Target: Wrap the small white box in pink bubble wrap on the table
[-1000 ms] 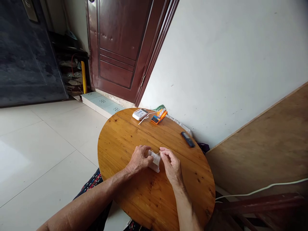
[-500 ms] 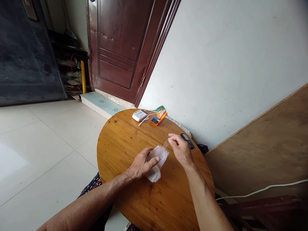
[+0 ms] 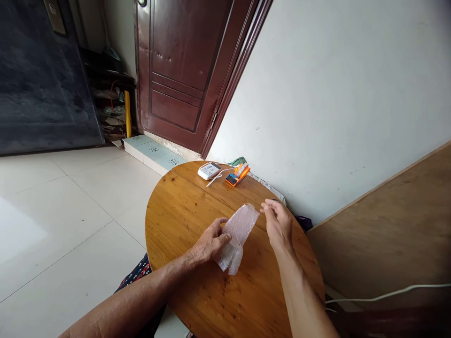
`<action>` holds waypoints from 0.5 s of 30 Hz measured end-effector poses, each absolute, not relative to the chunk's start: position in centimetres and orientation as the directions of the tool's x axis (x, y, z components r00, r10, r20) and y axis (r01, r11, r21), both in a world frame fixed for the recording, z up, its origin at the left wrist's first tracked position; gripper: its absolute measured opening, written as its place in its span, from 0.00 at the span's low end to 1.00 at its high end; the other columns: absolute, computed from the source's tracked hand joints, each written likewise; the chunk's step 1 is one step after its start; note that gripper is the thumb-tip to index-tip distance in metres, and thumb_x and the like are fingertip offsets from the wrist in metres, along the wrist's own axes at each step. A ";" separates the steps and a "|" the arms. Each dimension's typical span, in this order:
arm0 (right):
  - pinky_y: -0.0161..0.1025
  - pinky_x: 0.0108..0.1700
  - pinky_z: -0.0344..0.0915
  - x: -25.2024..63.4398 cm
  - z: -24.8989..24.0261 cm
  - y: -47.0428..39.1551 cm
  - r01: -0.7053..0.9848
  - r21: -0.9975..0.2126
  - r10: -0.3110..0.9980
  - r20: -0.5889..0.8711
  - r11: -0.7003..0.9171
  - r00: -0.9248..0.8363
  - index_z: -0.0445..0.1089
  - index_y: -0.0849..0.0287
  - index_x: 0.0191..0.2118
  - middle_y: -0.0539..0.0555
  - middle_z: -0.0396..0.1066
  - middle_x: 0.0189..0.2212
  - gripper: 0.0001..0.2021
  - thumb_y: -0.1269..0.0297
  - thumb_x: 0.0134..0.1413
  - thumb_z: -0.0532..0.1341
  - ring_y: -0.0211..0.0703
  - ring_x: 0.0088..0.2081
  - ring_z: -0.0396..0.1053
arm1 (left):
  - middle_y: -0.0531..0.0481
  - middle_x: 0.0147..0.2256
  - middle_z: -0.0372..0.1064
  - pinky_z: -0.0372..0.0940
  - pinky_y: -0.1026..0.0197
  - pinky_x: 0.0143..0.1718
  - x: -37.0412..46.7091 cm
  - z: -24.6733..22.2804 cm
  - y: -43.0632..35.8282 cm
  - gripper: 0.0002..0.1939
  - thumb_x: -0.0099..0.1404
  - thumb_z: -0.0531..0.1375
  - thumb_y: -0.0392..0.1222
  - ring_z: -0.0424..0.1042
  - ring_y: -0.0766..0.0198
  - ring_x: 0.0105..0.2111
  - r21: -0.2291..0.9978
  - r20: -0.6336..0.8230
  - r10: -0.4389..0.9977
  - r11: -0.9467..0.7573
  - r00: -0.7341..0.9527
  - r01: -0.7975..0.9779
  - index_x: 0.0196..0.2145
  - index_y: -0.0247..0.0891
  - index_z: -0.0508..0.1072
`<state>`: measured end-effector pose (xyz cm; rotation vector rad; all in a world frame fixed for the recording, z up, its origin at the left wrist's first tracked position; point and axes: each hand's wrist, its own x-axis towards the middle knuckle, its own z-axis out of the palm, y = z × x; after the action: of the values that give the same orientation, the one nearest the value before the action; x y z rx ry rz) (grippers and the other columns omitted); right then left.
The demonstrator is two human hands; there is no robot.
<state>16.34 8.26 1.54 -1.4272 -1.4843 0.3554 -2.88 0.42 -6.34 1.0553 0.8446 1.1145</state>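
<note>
A translucent piece of bubble wrap (image 3: 242,225) lies at an angle over the round wooden table (image 3: 176,202), its lower end folded or split into two flaps. My left hand (image 3: 213,240) grips its left edge, thumb on top and fingers partly hidden beneath. Just right of the wrap's upper end is my right hand (image 3: 278,220), raised over the table with its fingers bent together near a small clear strip at the wrap's top corner. Whether the fingertips hold anything is too small to tell.
At the table's far edge are a white device (image 3: 209,171) with a cable and an orange tape dispenser (image 3: 237,175). Behind them stand a white wall (image 3: 327,94) and a brown door (image 3: 176,103). A wooden panel (image 3: 387,225) leans at the right.
The bubble wrap's upper end now reaches further up and right, and its lower flaps have spread. My right hand has shifted right, covering most of the dark object beside it. The view has shifted slightly.
</note>
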 end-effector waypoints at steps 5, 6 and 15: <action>0.40 0.34 0.67 14.6 -0.3 0.8 0.609 -0.757 0.870 0.445 0.238 0.213 0.70 0.59 0.43 0.52 0.70 0.29 0.20 0.49 0.51 0.61 0.43 0.29 0.68 | 0.53 0.32 0.67 0.61 0.64 0.32 -2.8 -5.7 0.3 0.27 0.59 0.60 0.42 0.66 0.66 0.29 0.956 -0.032 0.975 0.094 0.221 -0.277 0.55 0.36 0.63; 0.39 0.33 0.66 13.9 -0.4 -0.3 0.641 -0.728 0.872 0.454 0.243 0.185 0.70 0.58 0.43 0.51 0.69 0.28 0.19 0.48 0.52 0.61 0.42 0.28 0.67 | 0.53 0.32 0.68 0.62 0.64 0.32 -2.9 -5.5 0.2 0.27 0.58 0.60 0.42 0.66 0.66 0.30 0.958 -0.023 0.974 0.085 0.224 -0.273 0.55 0.36 0.63; 0.40 0.33 0.59 11.3 -1.1 0.1 0.850 -0.470 0.852 0.521 0.238 0.050 0.72 0.55 0.33 0.55 0.73 0.27 0.11 0.54 0.52 0.59 0.46 0.28 0.67 | 0.54 0.26 0.66 0.56 0.67 0.25 -3.5 -4.1 -0.4 0.14 0.54 0.62 0.47 0.63 0.69 0.24 0.965 0.015 0.988 0.026 0.154 -0.262 0.33 0.34 0.70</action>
<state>11.28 0.15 -1.08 -1.5775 -1.7611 0.0035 -3.54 -0.41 -4.07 1.0771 0.9045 1.2061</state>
